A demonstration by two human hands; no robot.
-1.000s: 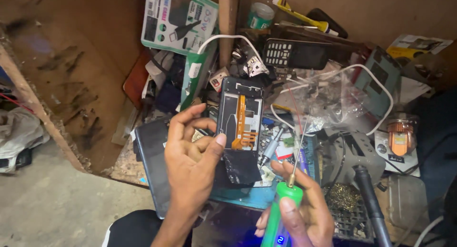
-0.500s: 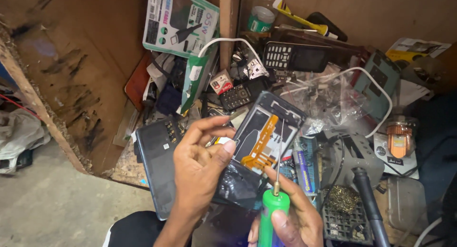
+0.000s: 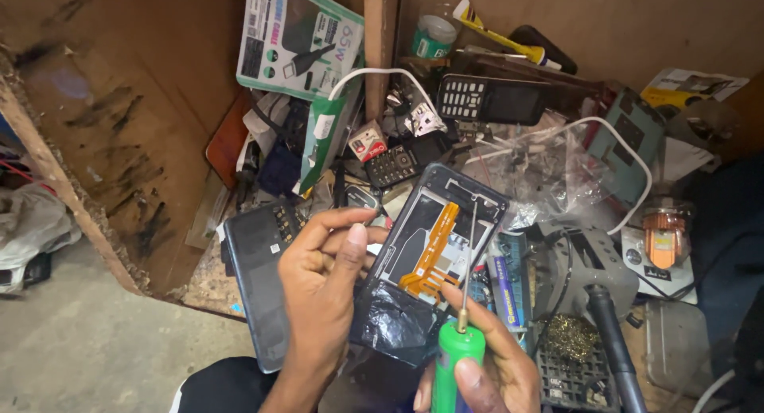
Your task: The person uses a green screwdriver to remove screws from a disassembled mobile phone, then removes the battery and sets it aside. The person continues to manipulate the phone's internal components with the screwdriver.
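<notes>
Left hand (image 3: 326,278) grips the opened phone (image 3: 434,254) by its edge — right hand (image 3: 485,365) clasps a green-handled screwdriver (image 3: 460,345), tip on the phone's inside.

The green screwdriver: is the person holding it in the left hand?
No, the green screwdriver sits in the right hand, while the left hand holds the opened phone.

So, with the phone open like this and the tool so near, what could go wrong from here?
1. The thin metal tip of the green screwdriver in the right hand lies over the orange ribbon cable; a slip could scratch or tear it.
2. The left hand grips the opened phone only at one edge, in the air, so it may tilt or drop.
3. The workbench is crowded with phones and cables; a small part that falls could be hard to find.
</notes>
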